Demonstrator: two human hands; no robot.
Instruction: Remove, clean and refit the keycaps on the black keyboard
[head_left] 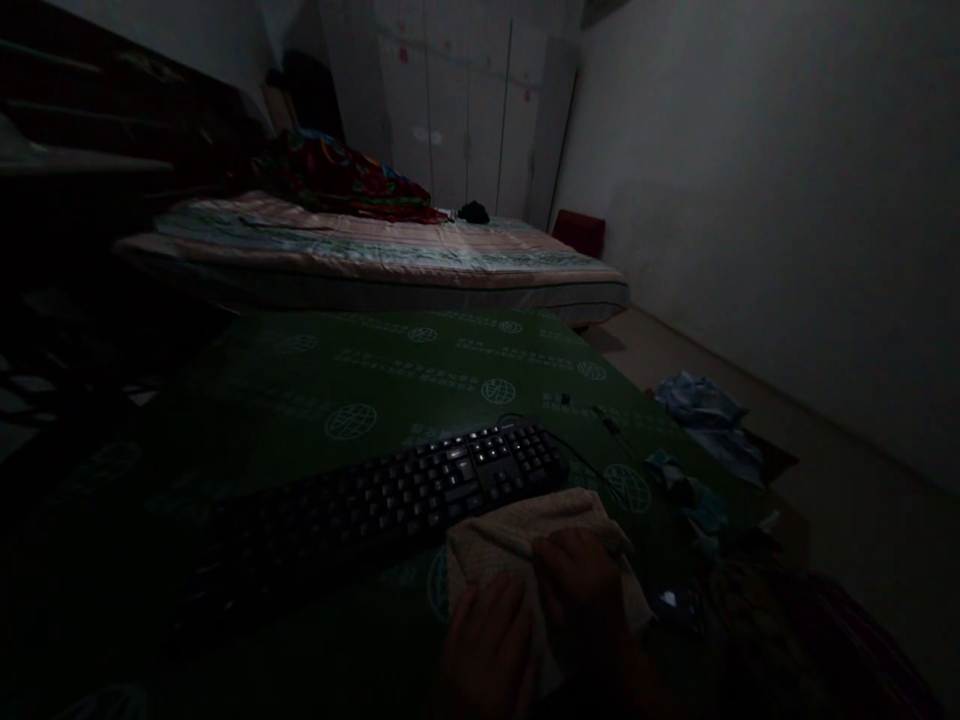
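A beige cloth (517, 530) lies on the green printed board (420, 375), just in front of a black keyboard (420, 490). My left hand (487, 640) rests on the cloth's near left part, fingers stretched out and flat. Beside it, my right hand (583, 585) is closed, its curled fingers gripping the cloth near its middle. Dim light hides the fingertips of this hand. The keyboard lies slantwise, keys up, and its cable (581, 458) runs off to the right. Neither hand touches the keyboard.
Right of the cloth lies a small dark object with a bright spot (675, 602). Crumpled fabric (694, 500) lies at the board's right edge, with more cloth (705, 410) beyond. A bed (390, 260) stands past the far edge; a white wall (787, 200) rises on the right.
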